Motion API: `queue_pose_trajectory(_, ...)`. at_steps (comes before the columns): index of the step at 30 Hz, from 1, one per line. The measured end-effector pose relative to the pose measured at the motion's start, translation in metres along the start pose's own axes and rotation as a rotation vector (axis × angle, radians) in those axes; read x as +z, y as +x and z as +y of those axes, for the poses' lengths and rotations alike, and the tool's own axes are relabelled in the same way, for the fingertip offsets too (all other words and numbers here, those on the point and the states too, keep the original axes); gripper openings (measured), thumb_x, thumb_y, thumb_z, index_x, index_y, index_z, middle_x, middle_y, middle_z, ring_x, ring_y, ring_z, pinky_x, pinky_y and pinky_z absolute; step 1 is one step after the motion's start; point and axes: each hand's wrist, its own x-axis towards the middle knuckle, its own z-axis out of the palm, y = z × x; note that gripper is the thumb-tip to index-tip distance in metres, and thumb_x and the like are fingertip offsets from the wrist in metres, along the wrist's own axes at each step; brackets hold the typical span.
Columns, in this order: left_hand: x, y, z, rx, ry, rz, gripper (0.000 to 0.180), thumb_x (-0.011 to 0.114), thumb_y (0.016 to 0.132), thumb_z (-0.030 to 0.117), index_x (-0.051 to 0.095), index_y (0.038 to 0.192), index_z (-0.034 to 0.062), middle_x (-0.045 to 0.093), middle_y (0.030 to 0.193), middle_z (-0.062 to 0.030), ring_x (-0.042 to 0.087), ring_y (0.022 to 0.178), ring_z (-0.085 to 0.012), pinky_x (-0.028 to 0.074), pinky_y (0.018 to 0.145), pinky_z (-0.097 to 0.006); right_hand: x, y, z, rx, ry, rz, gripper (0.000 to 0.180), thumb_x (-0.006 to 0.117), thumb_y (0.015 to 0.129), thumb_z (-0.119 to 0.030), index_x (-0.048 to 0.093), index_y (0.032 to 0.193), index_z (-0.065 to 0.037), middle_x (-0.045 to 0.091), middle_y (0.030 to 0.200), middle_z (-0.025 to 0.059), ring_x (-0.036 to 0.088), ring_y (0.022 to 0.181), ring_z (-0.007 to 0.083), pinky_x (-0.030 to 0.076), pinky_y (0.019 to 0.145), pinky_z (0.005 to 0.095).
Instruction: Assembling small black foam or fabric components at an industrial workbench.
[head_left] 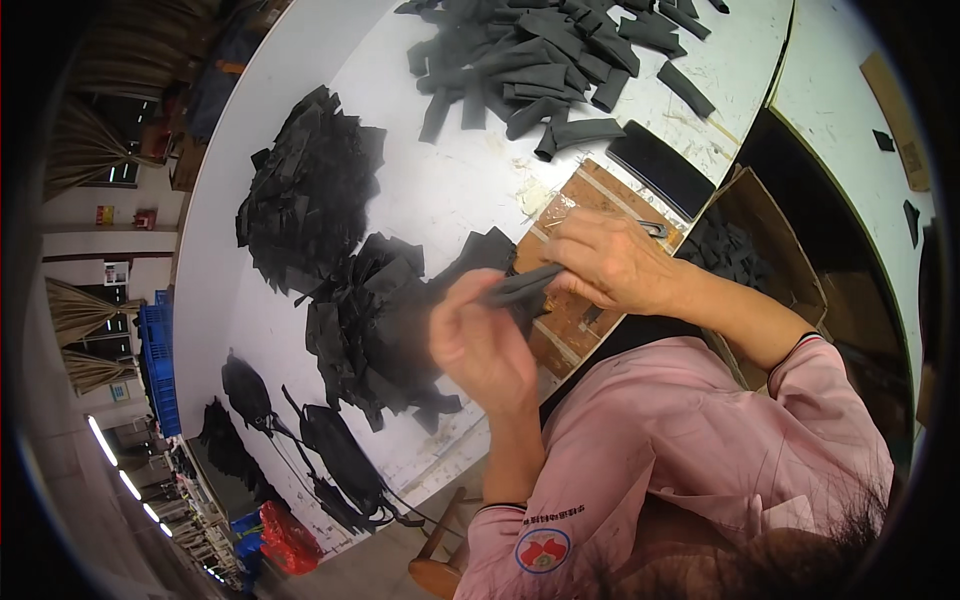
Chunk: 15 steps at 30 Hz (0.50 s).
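Note:
A folded strip of black fabric (528, 285) is stretched between my two hands above a wooden board. My right hand (612, 262) pinches its right end, fingers bent over the board. My left hand (482, 345), slightly smeared by motion, has thumb and fingers closed on the strip's left end. Beneath them, the brown wooden board (550, 345) with pale strips lies along the table's near edge. A small metal tool (653, 229) shows beside my right hand; whether it lies on the board is unclear. Just left of my left hand is a heap of black fabric pieces (365, 330).
Another dark heap of pieces (310, 190) stands farther left. Many tube-like black pieces (540, 60) are piled at the back. A black phone (660, 168) lies beyond the board. Black pouches with cords (335, 450) lie at left. A cardboard box (785, 245) with dark scraps stands right.

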Motion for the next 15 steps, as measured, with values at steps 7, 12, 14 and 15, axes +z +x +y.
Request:
queue_pose_trajectory(7,-0.01,-0.006,-0.01,-0.004,0.097,0.045,0.014,0.057,0.081,0.01,0.053,0.083,-0.0038,0.057,0.087,-0.0135,0.052,0.08,-0.0173,0.04,0.079,-0.029,0.019,-0.008,0.015,0.018,0.08,-0.137,0.021,0.06,0.071,-0.017,0.047,0.064,-0.003,0.049,0.063,0.0096,0.052,0.063,0.0259,0.042,0.053,0.0348)
queue_pose_trajectory(12,-0.014,-0.003,-0.008,0.067,0.206,-0.027,0.013,0.057,0.08,0.008,0.053,0.081,-0.0043,0.056,0.085,-0.0138,0.052,0.08,-0.0166,0.04,0.077,-0.028,0.023,-0.012,0.02,-0.082,0.074,-0.1,0.023,0.059,0.074,-0.019,0.048,0.065,-0.002,0.049,0.06,0.0115,0.052,0.06,0.0277,0.041,0.05,0.0361)
queue_pose_trajectory(14,-0.015,-0.004,-0.008,0.096,0.258,-0.051,0.013,0.057,0.08,0.008,0.053,0.08,-0.0045,0.056,0.085,-0.0138,0.052,0.079,-0.0163,0.04,0.076,-0.028,0.026,-0.016,0.018,-0.06,0.113,-0.089,0.024,0.059,0.075,-0.02,0.048,0.064,-0.001,0.049,0.058,0.0124,0.052,0.058,0.0282,0.041,0.05,0.0365)
queue_pose_trajectory(15,-0.016,-0.003,-0.01,0.074,0.257,-0.048,0.013,0.056,0.081,0.007,0.052,0.08,-0.0048,0.056,0.085,-0.014,0.052,0.078,-0.0159,0.04,0.076,-0.027,0.026,-0.014,0.018,-0.013,0.128,-0.108,0.026,0.06,0.075,-0.021,0.048,0.063,-0.002,0.048,0.057,0.013,0.052,0.056,0.0285,0.04,0.049,0.0364)
